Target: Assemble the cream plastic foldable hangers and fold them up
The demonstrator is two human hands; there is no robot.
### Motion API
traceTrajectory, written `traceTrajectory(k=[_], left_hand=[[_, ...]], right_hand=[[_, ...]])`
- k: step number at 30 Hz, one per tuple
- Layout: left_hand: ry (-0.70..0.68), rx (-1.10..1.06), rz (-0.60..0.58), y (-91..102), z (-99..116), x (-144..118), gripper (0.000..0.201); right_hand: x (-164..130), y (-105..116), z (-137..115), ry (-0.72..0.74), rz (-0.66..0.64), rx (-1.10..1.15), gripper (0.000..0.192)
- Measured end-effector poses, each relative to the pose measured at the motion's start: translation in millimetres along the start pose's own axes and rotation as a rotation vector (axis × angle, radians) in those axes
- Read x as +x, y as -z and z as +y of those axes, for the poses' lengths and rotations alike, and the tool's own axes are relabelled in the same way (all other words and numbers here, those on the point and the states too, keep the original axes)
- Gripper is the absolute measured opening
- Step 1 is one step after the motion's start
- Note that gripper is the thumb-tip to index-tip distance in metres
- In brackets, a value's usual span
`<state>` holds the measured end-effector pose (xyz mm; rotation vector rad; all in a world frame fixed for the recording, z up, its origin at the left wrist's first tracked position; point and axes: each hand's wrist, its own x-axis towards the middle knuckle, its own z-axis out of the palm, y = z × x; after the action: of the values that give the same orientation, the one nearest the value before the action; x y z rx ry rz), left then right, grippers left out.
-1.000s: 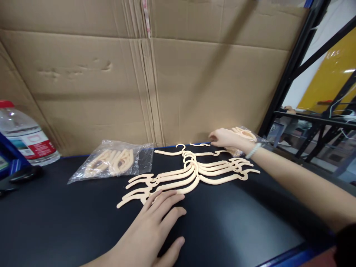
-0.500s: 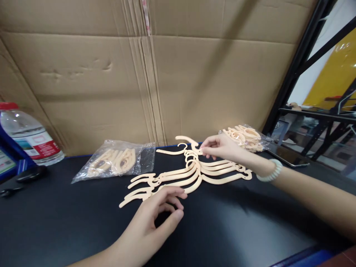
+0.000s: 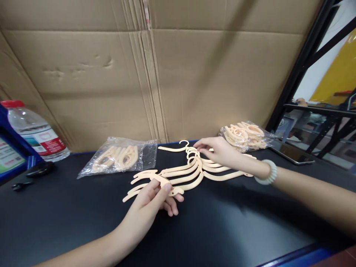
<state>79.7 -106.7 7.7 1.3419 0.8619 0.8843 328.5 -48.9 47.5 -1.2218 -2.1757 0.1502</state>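
Several cream plastic hangers [image 3: 191, 171] lie overlapped in a row on the black table [image 3: 228, 222]. My left hand [image 3: 154, 202] pinches the left arm of the nearest hanger between thumb and fingers. My right hand [image 3: 218, 151], with a pale bead bracelet on the wrist, rests its fingers on the hooks at the far end of the row, next to a loose cream piece. A clear bag of cream plastic parts [image 3: 246, 135] lies just behind the right hand.
Another clear bag of cream parts [image 3: 118, 158] lies at the left. A water bottle [image 3: 36, 131] and a blue box stand at the far left. Cardboard [image 3: 155, 74] walls the back. A dark tablet [image 3: 292, 154] and black shelving are at the right.
My right hand drew back from the right bag with a cream piece and now rests on the hanger hooks. My left hand went from flat on the table to pinching a hanger arm.
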Motion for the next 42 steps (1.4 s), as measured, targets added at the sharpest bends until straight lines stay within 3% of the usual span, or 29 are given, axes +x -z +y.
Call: traceTrajectory(k=[3,7,11,17,22,25,29,34,42], left_hand=[[-0.003,-0.019,0.013,-0.2,0,0,0.036],[-0.049,-0.011,0.002,1.9,-2,1,0.032],[-0.093,-0.025,0.029,4.8,-5,1,0.029],[-0.088,-0.01,0.047,7.5,-5,0,0.02],[-0.08,-0.01,0.063,7.7,-3,-1,0.018],[-0.082,-0.025,0.11,5.7,0,-1,0.02],[-0.13,-0.038,0.181,5.3,2,-2,0.02],[-0.114,-0.068,0.216,12.1,-1,0,0.02],[-0.083,-0.197,0.161,18.9,1,3,0.022]], right_hand=[[15,-1,43,-0.078,-0.072,-0.148,0.034],[23,-7,68,-0.122,-0.163,-0.138,0.009],[29,-4,62,-0.128,-0.074,-0.086,0.011],[36,25,40,-0.157,0.126,0.105,0.016],[27,47,30,-0.047,0.311,0.233,0.017],[3,47,23,-0.001,0.232,0.201,0.02],[-37,33,17,0.054,0.076,-0.006,0.021],[-68,16,31,0.047,0.135,-0.03,0.012],[-73,16,33,0.087,0.206,-0.025,0.008]])
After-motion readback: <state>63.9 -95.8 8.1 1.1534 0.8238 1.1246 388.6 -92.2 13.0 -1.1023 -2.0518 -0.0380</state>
